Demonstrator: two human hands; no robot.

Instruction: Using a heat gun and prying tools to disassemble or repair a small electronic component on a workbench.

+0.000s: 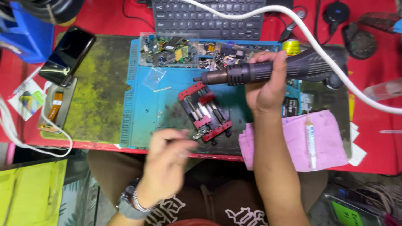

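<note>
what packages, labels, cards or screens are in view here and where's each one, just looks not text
Phone: upper left, black, dark screen, tilted.
Card: far left, white with green and yellow print.
Small clear bag: on the blue mat, flat.
Syringe: on the pink cloth at right, white with a label.
Green label: bottom right corner.

**A red table, crowded at its edges**

You are looking down at a red table (368, 125) that is carrying a blue work mat (142, 104) and a worn yellow-green mat (98, 92). A dark keyboard (209, 16) is lying along the far edge. Even light is falling across it all. Below the near edge, a yellow surface (33, 192) is showing at lower left.
</note>
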